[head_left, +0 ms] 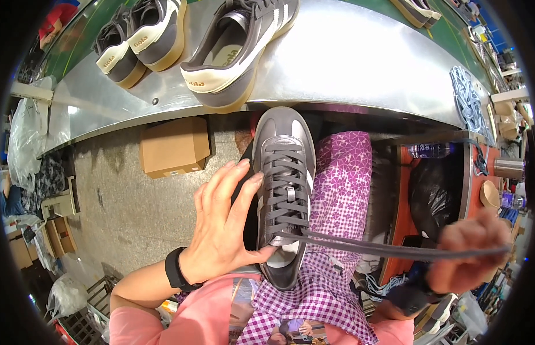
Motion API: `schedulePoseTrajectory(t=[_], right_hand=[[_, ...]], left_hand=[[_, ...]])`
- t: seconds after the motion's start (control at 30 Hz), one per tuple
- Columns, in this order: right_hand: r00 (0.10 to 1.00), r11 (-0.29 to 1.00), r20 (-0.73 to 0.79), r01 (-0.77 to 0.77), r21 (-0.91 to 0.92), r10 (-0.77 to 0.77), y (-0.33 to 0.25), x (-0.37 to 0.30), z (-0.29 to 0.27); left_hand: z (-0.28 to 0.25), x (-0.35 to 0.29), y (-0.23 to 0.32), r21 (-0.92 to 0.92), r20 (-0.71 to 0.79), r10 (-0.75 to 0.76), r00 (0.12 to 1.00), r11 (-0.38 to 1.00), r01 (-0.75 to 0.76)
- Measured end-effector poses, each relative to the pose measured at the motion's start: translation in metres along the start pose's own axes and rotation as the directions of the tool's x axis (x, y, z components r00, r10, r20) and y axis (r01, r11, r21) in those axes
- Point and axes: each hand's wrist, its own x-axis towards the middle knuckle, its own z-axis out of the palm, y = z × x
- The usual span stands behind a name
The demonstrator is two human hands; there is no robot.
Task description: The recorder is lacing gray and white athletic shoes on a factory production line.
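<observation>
A dark grey sneaker [282,126] with pale side stripes rests on my lap, toe pointing away. Its lacing crosses up the front to the collar. My left hand [217,221] steadies it from the left, thumb at the collar and fingertips along the side of the lacing. Out to the right, my right hand [466,250] is closed and blurred by motion. It grips the grey shoelaces [365,247], which stretch taut from the top eyelets. Purple checked and patterned cloth [345,178] covers my lap under the shoe.
A metal bench [348,69] runs across in front, bearing a large sneaker [227,80] and a pair of sneakers [155,43] at the left. Light blue laces [470,98] hang at its right end. A cardboard box [174,148] stands beneath. Right of my legs is a black plastic bag [433,192].
</observation>
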Motion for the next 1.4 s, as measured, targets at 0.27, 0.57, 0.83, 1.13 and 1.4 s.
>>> schedulePoseTrajectory(t=[0.27,0.57,0.83,1.13,1.4], right_hand=[[0.996,0.974,0.004,0.090,-0.210,-0.091,0.005,-0.027,-0.004],[0.921,-0.356,0.375,0.385,-0.851,0.100,0.031,-0.011,-0.009],[0.674,0.282,0.182,-0.040,-0.959,0.716,0.035,-0.024,-0.021],[0.830,-0.197,-0.026,0.102,-0.975,0.557,0.080,-0.026,-0.039],[0.893,-0.083,0.294,0.340,-0.937,0.342,0.099,-0.033,-0.034]], left_hand=[[0.011,0.018,0.029,-0.423,0.340,0.454,0.824,0.856,-0.297],[0.000,0.017,0.060,-0.498,0.321,0.463,0.826,0.824,-0.268],[-0.051,0.043,0.052,-0.321,0.421,0.333,0.844,0.925,-0.205],[-0.011,0.023,0.030,0.351,-0.023,0.389,0.921,0.866,-0.357],[-0.009,0.021,0.037,-0.252,0.126,0.167,0.978,0.959,-0.131]])
